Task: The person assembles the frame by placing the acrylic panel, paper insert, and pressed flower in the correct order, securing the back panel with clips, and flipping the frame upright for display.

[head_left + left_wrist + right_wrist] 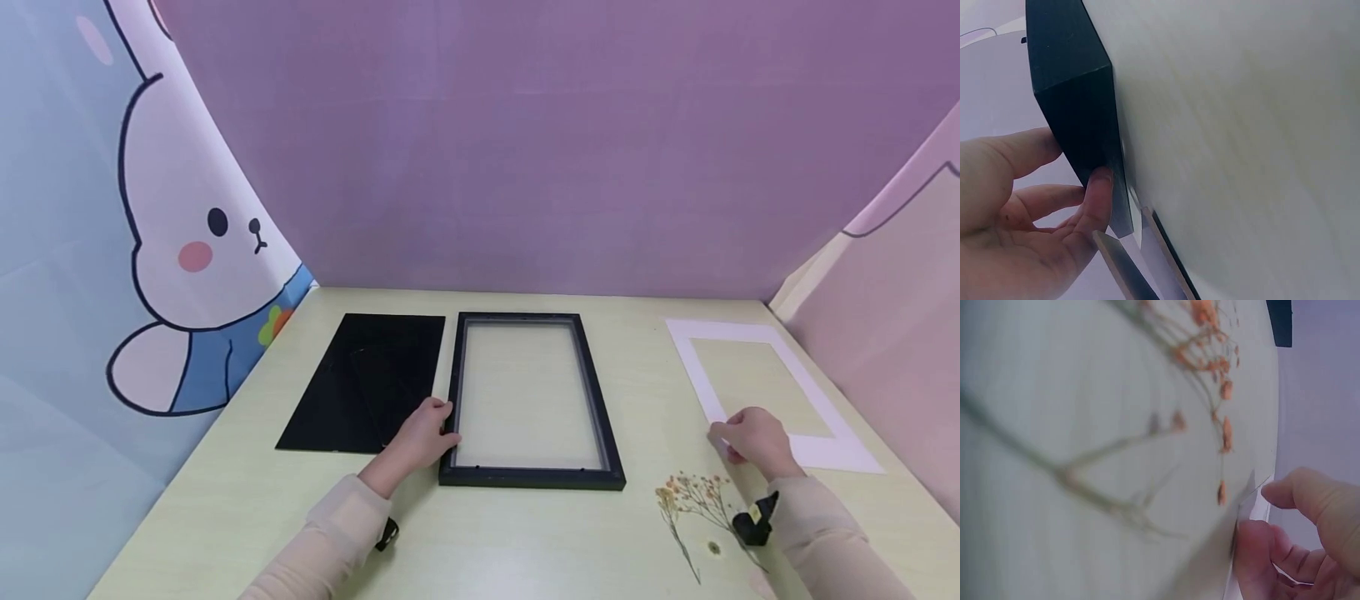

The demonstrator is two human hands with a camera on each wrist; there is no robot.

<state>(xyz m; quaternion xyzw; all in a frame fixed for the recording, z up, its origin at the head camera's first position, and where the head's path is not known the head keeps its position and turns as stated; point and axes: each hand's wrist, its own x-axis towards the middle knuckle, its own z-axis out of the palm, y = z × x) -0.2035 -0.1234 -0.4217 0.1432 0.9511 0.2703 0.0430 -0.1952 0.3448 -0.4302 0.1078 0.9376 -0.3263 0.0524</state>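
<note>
A black picture frame with clear glazing lies flat in the middle of the table in the head view. My left hand grips its left side near the front corner, thumb over the top edge; the left wrist view shows fingers against the frame's outer side. A white mat board with a rectangular window lies at the right. My right hand pinches its front left corner between thumb and fingers. In the right wrist view the thumb and index finger meet at the thin white edge.
A black backing board lies left of the frame. Dried sprigs with orange blossoms and a small pressed flower lie close to the right forearm. A purple cloth hangs behind the table.
</note>
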